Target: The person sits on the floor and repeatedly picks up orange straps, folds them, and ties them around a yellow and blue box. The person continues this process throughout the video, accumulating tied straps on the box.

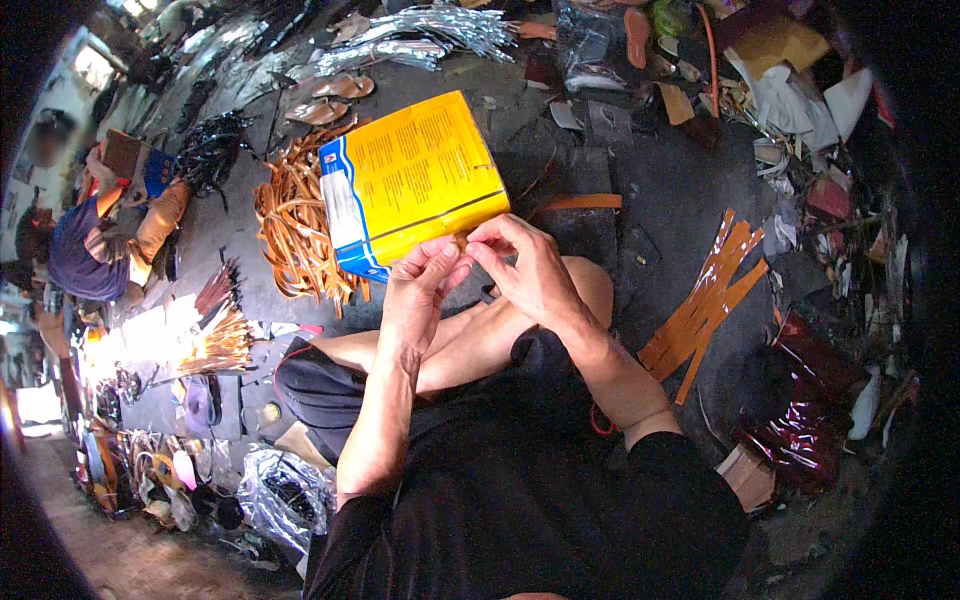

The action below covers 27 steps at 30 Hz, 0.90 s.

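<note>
Floor: dark and crowded, with scraps piled along the right and a co-worker (90,250) sitting off to the far left.
Left hand: here it is, the left hand (420,285) up in front of the crossed legs (470,350), forearm nearly upright, wrist straight, thumb pressing onto curled fingers, pinching a small brown piece (459,241) too tiny to identify.
Right hand: angling in from the right, the right hand (525,270) has its wrist bent, knuckles high, thumb and index drawn together beside that piece; whether they grip it, I cannot tell.
Small brown piece: right between the two sets of fingertips, at the near edge of the yellow box.
Yellow box: the yellow box (420,165) sits just beyond both hands, printed face up, blue-and-white edge leftward.
Brown strips: heaped brown strips (295,225) just left of the box.
</note>
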Motion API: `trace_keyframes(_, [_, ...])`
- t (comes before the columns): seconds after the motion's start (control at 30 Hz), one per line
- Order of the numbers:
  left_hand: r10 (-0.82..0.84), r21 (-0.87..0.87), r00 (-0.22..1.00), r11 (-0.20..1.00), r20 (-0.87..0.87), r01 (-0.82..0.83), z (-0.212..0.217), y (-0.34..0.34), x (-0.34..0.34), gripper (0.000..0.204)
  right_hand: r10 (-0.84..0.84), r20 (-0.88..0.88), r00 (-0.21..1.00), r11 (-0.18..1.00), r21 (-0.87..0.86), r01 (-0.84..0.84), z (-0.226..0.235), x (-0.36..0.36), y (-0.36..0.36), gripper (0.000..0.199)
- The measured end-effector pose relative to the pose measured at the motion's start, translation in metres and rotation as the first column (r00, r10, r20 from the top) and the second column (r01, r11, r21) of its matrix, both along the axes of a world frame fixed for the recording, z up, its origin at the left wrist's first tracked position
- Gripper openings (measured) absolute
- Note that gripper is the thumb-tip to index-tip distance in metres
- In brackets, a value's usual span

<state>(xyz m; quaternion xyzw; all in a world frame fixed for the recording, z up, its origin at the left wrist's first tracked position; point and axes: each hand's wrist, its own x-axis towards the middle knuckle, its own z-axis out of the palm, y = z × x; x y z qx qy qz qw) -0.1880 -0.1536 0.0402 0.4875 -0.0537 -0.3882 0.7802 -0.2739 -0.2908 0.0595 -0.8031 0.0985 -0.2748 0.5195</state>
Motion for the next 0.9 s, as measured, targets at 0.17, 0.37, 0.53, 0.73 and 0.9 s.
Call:
trace_keyframes(0.17, [-0.088, 0.070, 0.992, 0.994, 0.089, 0.082, -0.013, 0.007, 0.002, 0.013, 0.091, -0.050, 0.995, 0.962, 0.261, -0.075, -0.015, -0.003, 0.005, 0.012])
trace_keyframes(0.37, [-0.142, 0.137, 0.917, 0.986, 0.374, 0.097, -0.028, 0.013, -0.005, 0.010, 0.191, -0.225, 0.955, 0.946, 0.300, -0.118, -0.031, -0.006, 0.004, 0.018])
trace_keyframes(0.53, [0.052, 0.352, 0.763, 0.866, 0.644, -0.356, -0.053, 0.047, 0.027, 0.006, -0.131, -0.132, 0.983, 0.989, -0.080, 0.121, -0.038, -0.007, -0.005, 0.017])
trace_keyframes(0.73, [-0.142, 0.521, 0.503, 0.314, 0.853, -0.794, -0.079, 0.305, 0.174, 0.028, -0.443, 0.100, 0.891, 0.465, 0.875, 0.133, -0.098, -0.115, -0.311, 0.029])
trace_keyframes(0.9, [-0.105, 0.597, 0.619, 0.426, 0.779, -0.679, -0.079, 0.371, 0.199, 0.022, -0.763, -0.060, 0.643, 0.265, 0.879, 0.397, -0.127, -0.245, -0.395, 0.035])
